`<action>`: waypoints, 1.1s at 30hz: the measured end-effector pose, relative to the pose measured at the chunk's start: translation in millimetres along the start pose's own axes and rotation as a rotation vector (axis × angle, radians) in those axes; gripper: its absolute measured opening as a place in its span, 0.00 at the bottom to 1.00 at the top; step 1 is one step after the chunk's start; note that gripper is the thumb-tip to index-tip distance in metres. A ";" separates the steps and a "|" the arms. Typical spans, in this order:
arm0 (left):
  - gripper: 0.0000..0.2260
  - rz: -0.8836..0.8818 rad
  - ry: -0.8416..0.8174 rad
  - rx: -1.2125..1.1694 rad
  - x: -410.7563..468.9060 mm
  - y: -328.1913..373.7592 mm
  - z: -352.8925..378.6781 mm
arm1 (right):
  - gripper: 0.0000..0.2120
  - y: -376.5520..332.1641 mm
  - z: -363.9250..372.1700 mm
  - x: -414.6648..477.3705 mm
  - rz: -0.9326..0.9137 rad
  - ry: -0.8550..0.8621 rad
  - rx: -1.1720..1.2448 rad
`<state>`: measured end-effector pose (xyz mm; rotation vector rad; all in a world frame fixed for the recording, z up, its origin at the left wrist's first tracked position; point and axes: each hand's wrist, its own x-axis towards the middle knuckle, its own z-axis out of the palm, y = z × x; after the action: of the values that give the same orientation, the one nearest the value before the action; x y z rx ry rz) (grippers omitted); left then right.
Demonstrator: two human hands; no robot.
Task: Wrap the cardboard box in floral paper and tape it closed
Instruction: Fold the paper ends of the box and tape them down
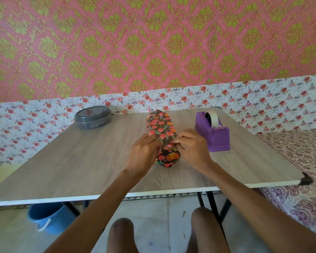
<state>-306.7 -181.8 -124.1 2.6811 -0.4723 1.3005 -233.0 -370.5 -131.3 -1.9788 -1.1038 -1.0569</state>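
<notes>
A long, narrow box covered in dark floral paper (161, 127) lies lengthwise at the middle of the wooden table (80, 161). No bare cardboard shows. My left hand (143, 154) and my right hand (192, 146) meet on top of the package near its front end. The fingertips of both hands pinch the paper's fold there. The near end flap (169, 158) of the paper sticks out below my hands. A purple tape dispenser (212, 133) with a roll of pale tape stands just right of my right hand.
A round grey lidded container (92, 116) sits at the table's far left. A blue bucket (47, 219) stands on the floor under the table's left side. A patterned cloth (297, 161) covers the surface to the right. Floral wallpaper backs the table.
</notes>
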 end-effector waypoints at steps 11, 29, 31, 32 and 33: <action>0.07 0.317 0.117 0.210 -16.3 -19.1 13.0 | 0.03 11.9 -12.1 3.4 -0.463 -0.181 -0.172; 0.20 -0.425 -0.048 -0.463 0.2 -19.1 16.0 | 0.05 30.2 1.0 3.5 -0.800 -0.160 -0.357; 0.19 -0.368 -0.123 -0.495 1.6 -22.0 19.2 | 0.05 29.8 1.9 3.2 -0.810 -0.162 -0.375; 0.19 -0.328 -0.119 -0.490 0.5 -22.2 20.5 | 0.05 30.3 1.6 2.9 -0.807 -0.171 -0.385; 0.19 -0.309 -0.101 -0.499 -0.6 -22.1 20.2 | 0.05 31.6 1.2 1.9 -0.798 -0.184 -0.389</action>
<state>-284.7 -165.8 -136.6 2.2903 -0.3210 0.8328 -204.1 -383.1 -134.5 -1.9751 -2.0070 -1.6039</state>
